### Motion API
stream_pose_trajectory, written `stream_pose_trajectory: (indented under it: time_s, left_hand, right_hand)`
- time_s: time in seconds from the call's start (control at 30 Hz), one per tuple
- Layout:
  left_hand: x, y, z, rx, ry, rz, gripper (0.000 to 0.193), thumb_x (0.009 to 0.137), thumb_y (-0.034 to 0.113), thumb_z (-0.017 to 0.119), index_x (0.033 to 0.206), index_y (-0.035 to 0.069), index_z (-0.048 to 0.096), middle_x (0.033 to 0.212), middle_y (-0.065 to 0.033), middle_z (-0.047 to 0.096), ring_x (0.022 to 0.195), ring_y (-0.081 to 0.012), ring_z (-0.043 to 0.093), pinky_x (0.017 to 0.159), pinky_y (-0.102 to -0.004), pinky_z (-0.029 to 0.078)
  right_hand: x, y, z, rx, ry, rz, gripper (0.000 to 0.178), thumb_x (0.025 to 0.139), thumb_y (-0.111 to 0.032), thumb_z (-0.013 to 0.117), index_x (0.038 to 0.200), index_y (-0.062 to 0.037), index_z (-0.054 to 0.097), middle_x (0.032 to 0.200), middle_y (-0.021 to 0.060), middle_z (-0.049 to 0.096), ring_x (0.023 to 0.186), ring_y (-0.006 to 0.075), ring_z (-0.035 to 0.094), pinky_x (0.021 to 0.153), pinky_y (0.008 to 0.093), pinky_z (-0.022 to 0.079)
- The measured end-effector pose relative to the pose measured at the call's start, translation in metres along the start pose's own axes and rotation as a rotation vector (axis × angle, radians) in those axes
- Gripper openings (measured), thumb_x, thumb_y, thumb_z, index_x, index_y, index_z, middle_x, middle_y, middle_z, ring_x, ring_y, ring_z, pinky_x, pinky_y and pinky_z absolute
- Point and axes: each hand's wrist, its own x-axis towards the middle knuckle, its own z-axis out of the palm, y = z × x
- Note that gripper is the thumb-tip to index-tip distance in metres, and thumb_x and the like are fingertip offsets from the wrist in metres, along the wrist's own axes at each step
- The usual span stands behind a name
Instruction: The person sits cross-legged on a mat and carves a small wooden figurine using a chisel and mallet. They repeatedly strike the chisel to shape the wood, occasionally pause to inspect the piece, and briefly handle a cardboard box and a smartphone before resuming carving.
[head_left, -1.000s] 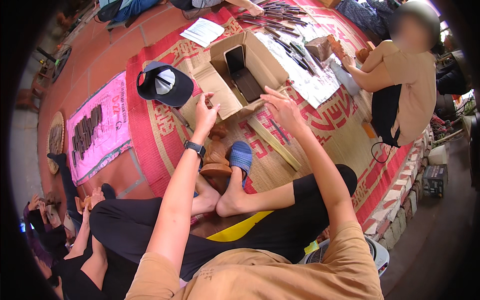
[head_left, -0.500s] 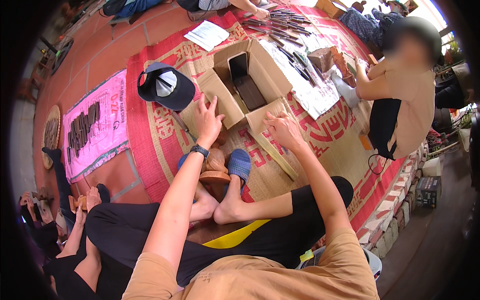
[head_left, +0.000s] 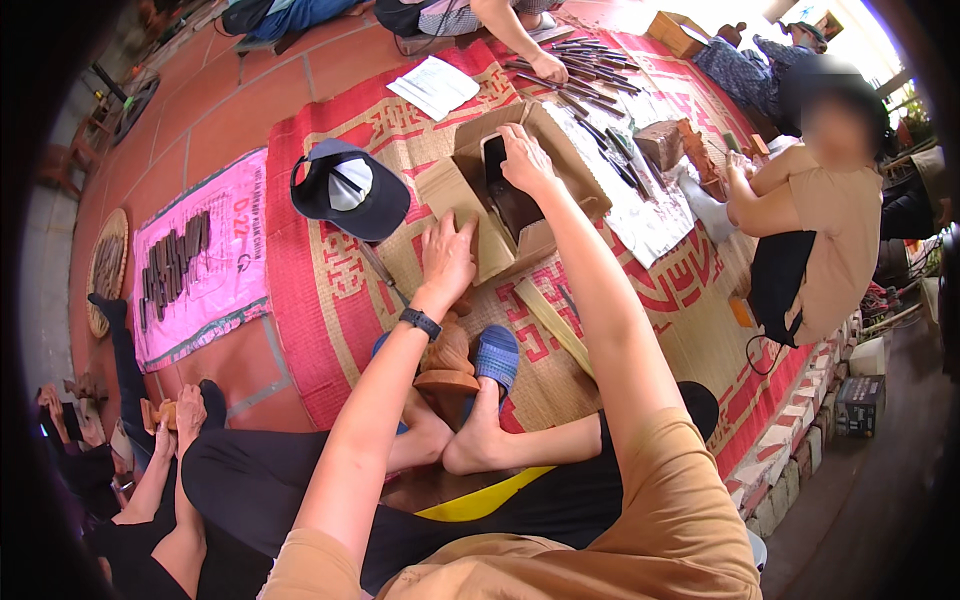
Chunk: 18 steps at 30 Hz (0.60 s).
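Observation:
A cardboard box with raised flaps stands in front of me on the mat. Inside it, a dark smartphone leans above a flat brown item. My right hand reaches into the box, its fingers closed over the phone's upper edge. Beside the near left flap is my left hand, fingers apart, touching the cardboard and holding nothing. Between my feet sits a carved wooden piece on a round base, partly covered by my left forearm. A thin-bladed tool lies left of my left hand.
A dark cap lies left of the box, a paper sheet beyond it. Many dark-handled tools spread at the back. A co-worker sits at right. A yellowish strip lies nearby; a pink cloth bears tools.
My right hand has left the box's near right flap and moved into the box onto the phone. My left hand stays by the left flap. The whole view has shifted slightly.

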Motion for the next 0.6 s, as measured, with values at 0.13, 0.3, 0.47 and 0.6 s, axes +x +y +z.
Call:
stream_pose_trajectory:
  time_s: [0.13, 0.3, 0.47, 0.6]
  left_hand:
    - [-0.007, -0.006, -0.001, -0.048, 0.002, -0.015, 0.068, 0.066, -0.001, 0.070, 0.131, 0.010, 0.052, 0.136, -0.0252, 0.043, 0.121, -0.0397, 0.048, 0.103, -0.0473, 0.035]
    - [-0.011, -0.007, 0.004, -0.138, 0.020, -0.031, 0.067, 0.069, 0.000, 0.069, 0.133, 0.009, 0.051, 0.140, -0.0249, 0.039, 0.120, -0.0393, 0.049, 0.102, -0.0468, 0.036]
    - [-0.011, -0.005, 0.006, -0.173, 0.011, -0.073, 0.063, 0.071, 0.001, 0.068, 0.132, 0.009, 0.053, 0.142, -0.0230, 0.039, 0.128, -0.0366, 0.042, 0.103, -0.0502, 0.034]
    - [-0.010, -0.002, 0.009, -0.178, 0.035, -0.063, 0.062, 0.071, 0.003, 0.069, 0.131, 0.008, 0.053, 0.141, -0.0226, 0.039, 0.132, -0.0356, 0.038, 0.103, -0.0522, 0.034]
  right_hand:
    - [0.005, -0.010, 0.000, 0.003, -0.057, 0.070, 0.042, 0.075, 0.001, 0.061, 0.115, -0.0100, 0.052, 0.112, 0.0095, 0.053, 0.106, 0.0349, 0.057, 0.083, 0.0446, 0.051]
    - [0.001, 0.003, -0.008, -0.271, -0.141, -0.045, 0.022, 0.076, -0.002, 0.059, 0.097, -0.0098, 0.062, 0.103, 0.0099, 0.059, 0.097, 0.0315, 0.062, 0.079, 0.0423, 0.052]
    - [-0.032, 0.013, -0.005, -0.346, -0.285, -0.143, 0.015, 0.081, -0.005, 0.053, 0.089, -0.0091, 0.066, 0.096, 0.0126, 0.065, 0.091, 0.0322, 0.066, 0.075, 0.0432, 0.053]
    - [-0.071, 0.052, 0.021, -0.406, -0.413, -0.220, 0.015, 0.082, -0.008, 0.054, 0.082, -0.0096, 0.068, 0.089, 0.0143, 0.069, 0.090, 0.0321, 0.067, 0.076, 0.0446, 0.053]
